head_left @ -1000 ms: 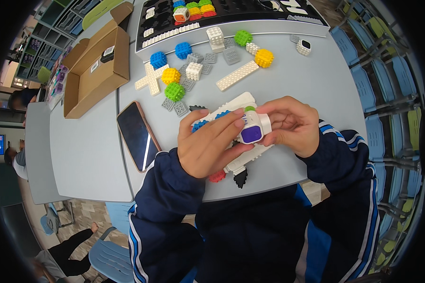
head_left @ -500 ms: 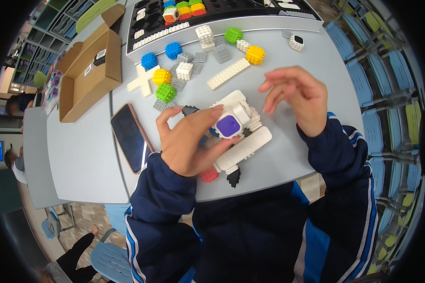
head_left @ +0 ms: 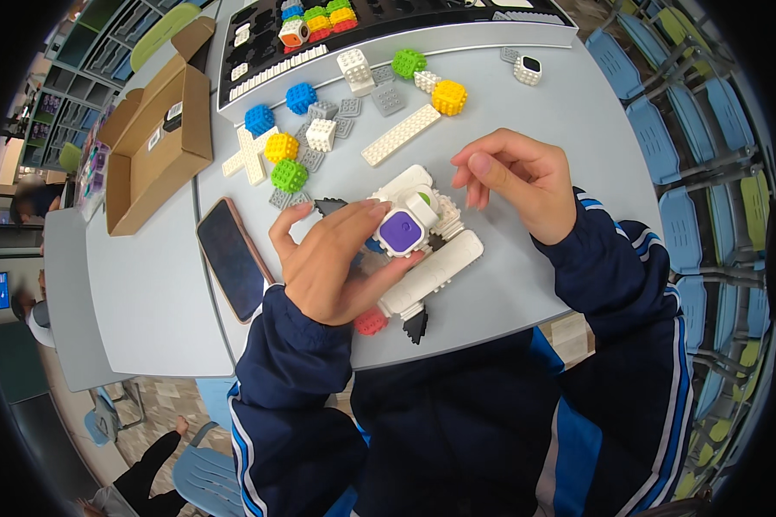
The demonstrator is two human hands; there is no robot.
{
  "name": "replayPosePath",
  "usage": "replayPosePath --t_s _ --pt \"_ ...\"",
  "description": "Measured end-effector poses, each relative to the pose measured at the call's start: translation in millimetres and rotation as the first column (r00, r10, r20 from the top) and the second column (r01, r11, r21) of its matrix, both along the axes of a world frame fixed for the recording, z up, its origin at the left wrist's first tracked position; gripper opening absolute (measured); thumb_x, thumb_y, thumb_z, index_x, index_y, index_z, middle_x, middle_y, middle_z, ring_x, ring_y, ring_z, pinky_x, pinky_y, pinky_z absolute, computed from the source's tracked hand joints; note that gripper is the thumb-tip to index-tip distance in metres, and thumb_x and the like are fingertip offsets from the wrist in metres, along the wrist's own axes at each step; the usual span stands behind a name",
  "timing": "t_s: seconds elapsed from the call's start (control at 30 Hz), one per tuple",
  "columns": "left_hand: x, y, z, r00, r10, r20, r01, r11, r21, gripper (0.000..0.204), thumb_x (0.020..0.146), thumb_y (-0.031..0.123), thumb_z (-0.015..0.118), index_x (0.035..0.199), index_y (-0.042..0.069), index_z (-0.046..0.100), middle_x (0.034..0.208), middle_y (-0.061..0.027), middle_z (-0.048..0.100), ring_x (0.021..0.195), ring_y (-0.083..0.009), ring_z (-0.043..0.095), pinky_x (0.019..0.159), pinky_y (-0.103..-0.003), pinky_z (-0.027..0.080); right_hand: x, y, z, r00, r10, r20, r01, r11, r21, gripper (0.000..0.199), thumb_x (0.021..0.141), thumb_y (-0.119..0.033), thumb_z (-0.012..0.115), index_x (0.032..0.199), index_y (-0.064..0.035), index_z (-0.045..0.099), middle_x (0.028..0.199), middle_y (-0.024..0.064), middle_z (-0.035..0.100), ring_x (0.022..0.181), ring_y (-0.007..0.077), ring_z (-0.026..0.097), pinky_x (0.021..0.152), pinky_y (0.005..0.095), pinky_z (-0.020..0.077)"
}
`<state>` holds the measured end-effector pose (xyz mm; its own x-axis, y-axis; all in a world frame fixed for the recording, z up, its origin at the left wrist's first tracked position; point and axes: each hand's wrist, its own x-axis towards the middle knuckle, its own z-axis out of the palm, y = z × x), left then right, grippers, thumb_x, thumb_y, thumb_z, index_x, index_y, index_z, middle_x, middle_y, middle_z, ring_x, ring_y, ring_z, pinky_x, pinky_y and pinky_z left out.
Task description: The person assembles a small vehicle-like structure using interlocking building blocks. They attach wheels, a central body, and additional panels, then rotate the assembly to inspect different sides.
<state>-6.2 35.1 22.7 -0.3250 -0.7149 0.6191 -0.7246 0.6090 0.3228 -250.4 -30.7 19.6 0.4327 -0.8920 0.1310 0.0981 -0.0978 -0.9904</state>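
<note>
In front of me on the table lies a model built of studded blocks, with a long white rounded beam point(head_left: 435, 274) along its near side. My left hand point(head_left: 326, 269) grips a white cube block with a purple face point(head_left: 401, 232) on top of it, thumb below and fingers above. A black pointed piece point(head_left: 416, 326) sticks out at the near end, beside a red studded block point(head_left: 371, 321). To the right, my right hand point(head_left: 526, 183) is raised off the model, fingers loosely curled and apart, with nothing seen in them. My left hand hides part of the model.
Beyond the model lie blue point(head_left: 259, 119), yellow point(head_left: 449, 97) and green point(head_left: 289, 175) studded blocks, plus a long white plate point(head_left: 402, 135). A phone point(head_left: 233, 258) lies left, near an open cardboard box point(head_left: 161, 138). A black parts tray point(head_left: 379, 21) stands at the back.
My right hand has come slightly left, its thumb now showing along the curled fingers. A green spot now shows on the model behind the purple-faced block. The view has shifted slightly.
</note>
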Motion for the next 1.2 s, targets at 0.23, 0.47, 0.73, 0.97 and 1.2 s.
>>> replayPosePath --t_s 0.23,0.47,0.73,0.97,1.2 --pt "-3.4 2.4 1.1 0.999 0.022 0.04 -0.02 0.999 -0.047 0.051 0.062 0.026 0.089 0.104 0.009 0.066 0.099 -0.0029 0.072 0.092 -0.0157 0.068 0.096 -0.035 0.033 2.6 11.8 4.1 0.994 0.099 -0.04 -0.102 0.99 -0.098 0.031 0.092 -0.012 0.064 0.121 -0.0031 0.06 0.084 0.0039 0.066 0.07 0.0071 0.059 0.066 0.0206 0.0471" --pt "-1.6 5.3 -5.9 0.996 -0.068 0.064 0.075 0.99 -0.119 0.057 0.065 0.027 0.089 0.113 0.012 0.061 0.102 -0.0024 0.072 0.098 -0.0152 0.068 0.099 -0.037 0.028 8.4 20.8 1.9 0.949 0.214 -0.23 -0.29 0.879 -0.378 0.051 0.079 -0.014 0.079 0.127 -0.0083 0.06 0.074 0.0031 0.065 0.057 0.0062 0.058 0.056 0.0193 0.0447" --pt "-1.2 7.8 -1.4 0.99 -0.086 0.11 0.104 0.979 -0.174 0.037 0.074 0.024 0.081 0.105 0.01 0.067 0.107 -0.001 0.07 0.097 -0.0136 0.068 0.093 -0.033 0.034 7.7 22.6 -3.5 0.965 0.183 -0.188 -0.247 0.879 -0.409 0.042 0.08 -0.007 0.077 0.119 -0.004 0.062 0.078 0.0057 0.066 0.062 0.009 0.062 0.057 0.0205 0.0455" --pt "-1.5 7.3 -2.2 0.991 -0.084 0.103 0.1 0.981 -0.167 0.036 0.075 0.024 0.08 0.106 0.01 0.067 0.106 -0.0009 0.07 0.097 -0.0136 0.068 0.093 -0.033 0.034 8.0 23.0 -4.4 0.968 0.196 -0.156 -0.242 0.89 -0.386 0.041 0.08 -0.005 0.077 0.119 -0.0028 0.062 0.079 0.0064 0.067 0.064 0.0096 0.064 0.059 0.0202 0.0463" --pt "-1.9 6.7 -0.8 0.99 -0.073 0.123 0.091 0.984 -0.155 0.038 0.074 0.023 0.08 0.105 0.008 0.067 0.103 -0.0016 0.071 0.095 -0.0131 0.068 0.094 -0.033 0.033 6.3 24.3 -3.8 0.968 0.206 -0.145 -0.245 0.903 -0.352 0.041 0.081 -0.003 0.075 0.12 -0.0027 0.061 0.08 0.0064 0.068 0.066 0.0097 0.065 0.061 0.0203 0.0483"
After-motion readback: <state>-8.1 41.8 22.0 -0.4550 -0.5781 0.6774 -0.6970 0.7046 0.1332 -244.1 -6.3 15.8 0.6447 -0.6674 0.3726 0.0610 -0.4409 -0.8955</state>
